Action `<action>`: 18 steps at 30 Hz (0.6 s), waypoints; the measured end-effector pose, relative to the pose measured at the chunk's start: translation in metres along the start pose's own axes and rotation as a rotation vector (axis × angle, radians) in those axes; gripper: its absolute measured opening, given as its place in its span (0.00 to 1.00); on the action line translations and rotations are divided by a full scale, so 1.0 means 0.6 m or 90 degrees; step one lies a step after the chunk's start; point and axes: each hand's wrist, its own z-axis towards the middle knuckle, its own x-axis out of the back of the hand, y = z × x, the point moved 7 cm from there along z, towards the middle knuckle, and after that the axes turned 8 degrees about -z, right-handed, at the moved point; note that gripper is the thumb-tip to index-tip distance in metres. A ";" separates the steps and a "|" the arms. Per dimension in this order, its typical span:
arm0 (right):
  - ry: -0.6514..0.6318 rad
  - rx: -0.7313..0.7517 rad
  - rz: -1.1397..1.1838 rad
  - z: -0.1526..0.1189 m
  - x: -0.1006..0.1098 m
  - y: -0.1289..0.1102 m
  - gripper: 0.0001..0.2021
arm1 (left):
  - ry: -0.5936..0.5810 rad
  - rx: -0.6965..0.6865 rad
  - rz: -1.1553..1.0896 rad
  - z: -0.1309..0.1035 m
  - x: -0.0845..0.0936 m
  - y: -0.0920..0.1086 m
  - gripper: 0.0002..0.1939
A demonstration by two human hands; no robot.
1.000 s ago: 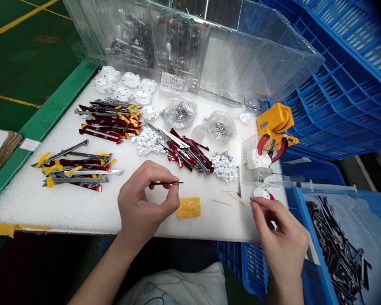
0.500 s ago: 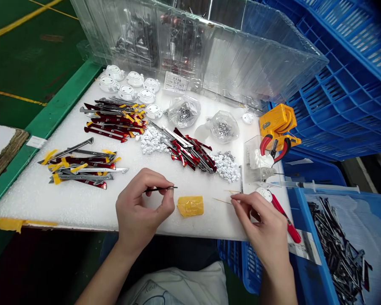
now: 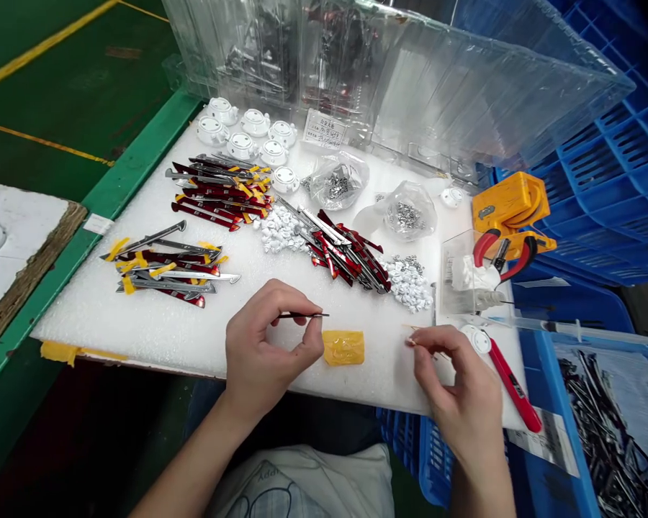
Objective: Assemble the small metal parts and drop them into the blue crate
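Observation:
My left hand (image 3: pixel 273 349) is closed in a pinch on a thin dark strip (image 3: pixel 301 315), held level above the white foam sheet (image 3: pixel 216 342). The strip's tip pokes out past the thumb and forefinger. Just right of that hand, a yellow tape-like piece (image 3: pixel 344 348) lies on the foam. My right hand (image 3: pixel 461 370) is low over the foam, thumb and forefinger drawn together. A tiny pale bit shows at its fingertips, too small to name. Thin tan sticks (image 3: pixel 412 327) lie by these fingers, mostly hidden by the hand.
Behind lie red and grey blade-shaped parts (image 3: pixel 351 252), small white pieces (image 3: pixel 407 284), bags of tiny metal parts (image 3: pixel 407 216) and white round parts (image 3: pixel 243 146). Pliers (image 3: pixel 501 255), an orange tape dispenser (image 3: pixel 510 208) and a red-handled tool (image 3: pixel 515 388) are at right, beside a blue crate (image 3: pixel 551 496).
The view has shifted, so the bench appears further right. My right fingers now cover most of the thin sticks that showed before. My left hand keeps its pinch on the dark strip.

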 end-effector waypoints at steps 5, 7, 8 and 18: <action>-0.056 0.059 0.100 0.020 -0.033 -0.046 0.08 | -0.016 -0.013 0.009 0.001 -0.004 0.001 0.11; -0.069 0.087 0.115 0.026 -0.050 -0.057 0.09 | -0.026 -0.016 0.022 0.001 -0.006 0.002 0.11; -0.069 0.096 0.116 0.028 -0.055 -0.059 0.09 | -0.030 -0.017 0.028 0.001 -0.007 0.002 0.11; -0.061 0.125 0.086 0.023 -0.065 -0.059 0.10 | -0.034 -0.022 0.047 0.002 -0.010 0.004 0.12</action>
